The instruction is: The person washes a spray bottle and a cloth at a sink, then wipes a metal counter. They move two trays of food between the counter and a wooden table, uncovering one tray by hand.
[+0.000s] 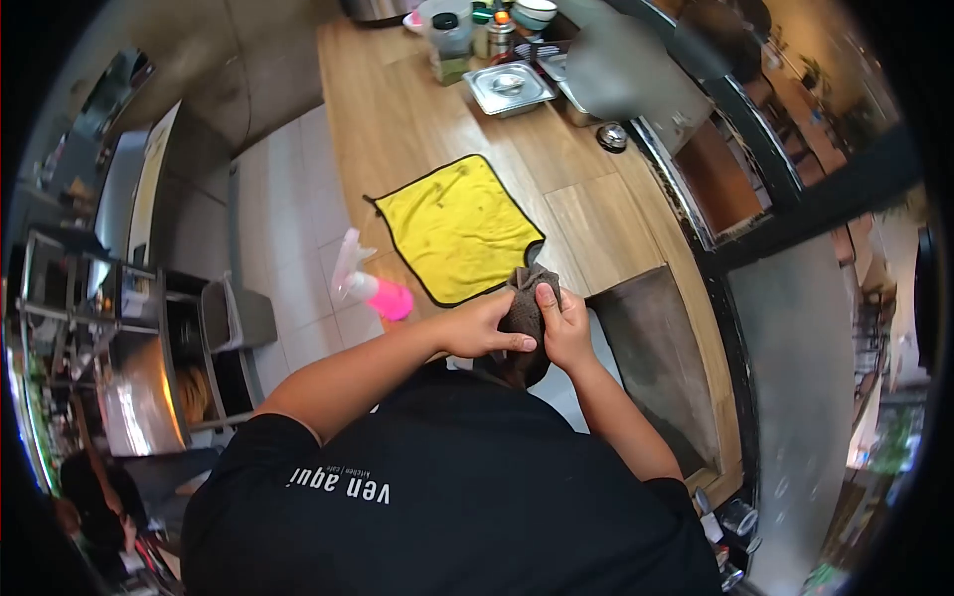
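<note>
At a wood-grain worktop point(591, 223), left hand point(481, 329) and right hand point(569, 333) grip a bunched grey-brown cloth point(524, 310). Likely soft and light, it suits gripping by its gathered folds.

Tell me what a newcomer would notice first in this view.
Probably the bright yellow cloth, spread on the wooden counter ahead of the person. Next, the spray bottle with vivid pink contents, left of that cloth by the counter's edge. Then the bunched dark cloth gripped between left hand and right hand.
</note>
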`<state>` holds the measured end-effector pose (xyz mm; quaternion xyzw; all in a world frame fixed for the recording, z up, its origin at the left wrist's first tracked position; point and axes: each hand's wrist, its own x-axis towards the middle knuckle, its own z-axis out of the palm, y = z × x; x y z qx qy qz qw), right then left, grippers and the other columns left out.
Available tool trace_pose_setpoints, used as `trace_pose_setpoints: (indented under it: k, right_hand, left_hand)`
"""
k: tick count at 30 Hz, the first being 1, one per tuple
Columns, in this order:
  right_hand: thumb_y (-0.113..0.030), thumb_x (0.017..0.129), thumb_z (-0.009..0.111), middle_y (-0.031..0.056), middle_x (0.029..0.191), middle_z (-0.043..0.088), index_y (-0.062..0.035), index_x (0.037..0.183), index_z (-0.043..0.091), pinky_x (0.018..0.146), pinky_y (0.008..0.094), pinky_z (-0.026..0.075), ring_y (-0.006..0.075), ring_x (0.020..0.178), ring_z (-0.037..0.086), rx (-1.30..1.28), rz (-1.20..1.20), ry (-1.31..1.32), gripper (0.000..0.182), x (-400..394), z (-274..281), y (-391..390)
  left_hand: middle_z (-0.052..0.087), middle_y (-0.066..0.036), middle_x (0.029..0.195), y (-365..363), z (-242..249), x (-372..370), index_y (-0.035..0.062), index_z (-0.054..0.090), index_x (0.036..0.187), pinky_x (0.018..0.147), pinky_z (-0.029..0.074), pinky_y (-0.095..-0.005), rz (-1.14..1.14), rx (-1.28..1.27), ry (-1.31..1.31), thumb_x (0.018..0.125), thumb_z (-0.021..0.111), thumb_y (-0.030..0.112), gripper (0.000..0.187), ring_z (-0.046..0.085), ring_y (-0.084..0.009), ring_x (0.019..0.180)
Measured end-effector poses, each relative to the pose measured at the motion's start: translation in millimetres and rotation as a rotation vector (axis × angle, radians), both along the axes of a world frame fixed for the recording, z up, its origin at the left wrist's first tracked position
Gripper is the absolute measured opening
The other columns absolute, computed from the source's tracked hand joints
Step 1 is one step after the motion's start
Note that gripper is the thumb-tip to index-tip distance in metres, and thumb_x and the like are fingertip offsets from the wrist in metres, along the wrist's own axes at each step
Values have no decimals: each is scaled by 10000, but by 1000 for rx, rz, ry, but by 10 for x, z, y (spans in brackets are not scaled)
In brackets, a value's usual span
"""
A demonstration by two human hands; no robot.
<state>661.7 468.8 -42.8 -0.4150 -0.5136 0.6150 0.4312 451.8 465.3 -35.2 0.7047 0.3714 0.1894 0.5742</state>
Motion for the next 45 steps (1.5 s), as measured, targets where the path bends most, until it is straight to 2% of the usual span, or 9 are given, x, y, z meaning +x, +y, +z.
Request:
trace_pose_setpoints:
  k: [6, 13, 18, 26, 30, 35, 40, 42, 45]
  right_hand:
    - [-306, 1122, 614, -2, 798, 646, 11, 942, 679, 719, 299, 491, 91, 781, 554, 182, 11, -83, 371, 31, -40, 143]
    - [-272, 1014, 770, 6, 782, 677, 0, 1010, 770, 697, 293, 498, 65, 753, 579, 47, 482, -476, 273, 608, 34, 26]
    - [-236, 1046, 729, -1, 864, 715, -24, 1109, 742, 717, 294, 526, 83, 774, 645, -69, 523, -489, 221, 767, -316, 12]
    - [-98, 1017, 730, 51, 1132, 622, -59, 1366, 529, 710, 292, 558, 106, 815, 625, -16, -338, -15, 405, 209, -632, 32]
    - [-245, 973, 821, 21, 1121, 633, -61, 1421, 542, 751, 281, 541, 82, 905, 622, 103, 205, -275, 559, 39, -638, -41]
    - [-206, 985, 820, 13, 1052, 749, -2, 1237, 705, 823, 293, 556, 88, 969, 679, -55, 306, -122, 344, 15, -356, 72]
    - [-275, 1065, 720, -7, 915, 747, -22, 1069, 795, 710, 271, 517, 67, 817, 645, 89, -143, -133, 264, 420, -470, 229]
    - [-345, 1120, 602, 95, 1182, 780, -39, 1265, 694, 855, 371, 619, 228, 963, 771, -241, -278, 482, 351, 592, -611, 265]
    - [-563, 1141, 383, 169, 1531, 612, -24, 1491, 564, 1234, 531, 402, 354, 1443, 554, -508, -95, 822, 669, 881, -586, 274]
  left_hand:
    - [711, -98, 1273, -241, -175, -292, 7, 576, 1466, 1005, 513, -320, 237, -258, -328, 1062, 712, 311, 524, 622, -118, 1144]
    - [630, -87, 747, -532, 10, -705, 5, 703, 889, 677, 489, -352, 199, 13, 165, 972, 813, 416, 433, 623, -182, 712]
    - [697, -171, 1006, -578, -3, -678, 0, 719, 1080, 813, 522, -412, 37, 153, 121, 969, 786, 400, 421, 673, -320, 927]
    - [712, -31, 1062, -500, -460, -554, 12, 661, 1278, 911, 526, -312, 213, -190, -209, 1017, 685, 62, 267, 636, -108, 989]
    - [707, -22, 1216, -304, -514, -338, -15, 639, 1370, 999, 508, -293, 334, -298, -509, 1058, 635, 44, 317, 624, -97, 1122]
    - [722, -20, 1204, -64, -239, -313, -26, 673, 1332, 983, 514, -282, 272, -111, -375, 1096, 620, 118, 281, 638, -91, 1094]
    - [719, -14, 1181, 59, -124, -403, -14, 684, 1305, 951, 520, -271, 341, -196, -490, 1116, 595, 130, 255, 639, -73, 1074]
    - [717, -20, 1195, 98, -75, -460, -14, 668, 1319, 979, 523, -282, 380, -185, -522, 1117, 588, 121, 256, 650, -88, 1092]
    - [706, -46, 1253, 113, 44, -417, -14, 647, 1349, 1029, 515, -301, 439, -212, -582, 1110, 584, 98, 272, 651, -118, 1144]
